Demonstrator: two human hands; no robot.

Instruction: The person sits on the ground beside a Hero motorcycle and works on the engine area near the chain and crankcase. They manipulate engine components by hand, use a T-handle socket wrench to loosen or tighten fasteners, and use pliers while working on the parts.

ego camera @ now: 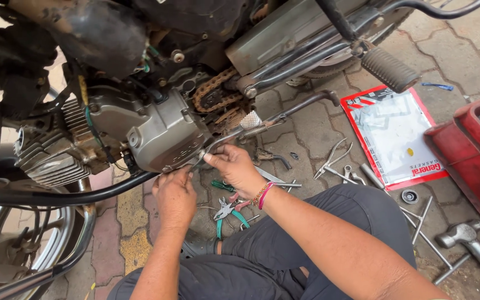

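From the head camera I see both hands at the lower edge of a motorcycle's grey engine cover (pixel 162 136). My right hand (pixel 234 166) is closed around a slim metal tool (pixel 218 145) whose tip meets the cover's bottom corner; the left hand (pixel 174 194) presses against the underside just beside it — I cannot tell whether its fingers grip anything. Behind the cover sits the exposed drive chain (pixel 212 91), with the kick-start lever (pixel 387 68) jutting out to the right. Green-handled pliers (pixel 226 214) lie on the paving below the wrists. Farther right rest a red-bordered gasket packet (pixel 393 136), a hammer (pixel 468 239) and a red crate (pixel 470 155) — all well apart from the hands.
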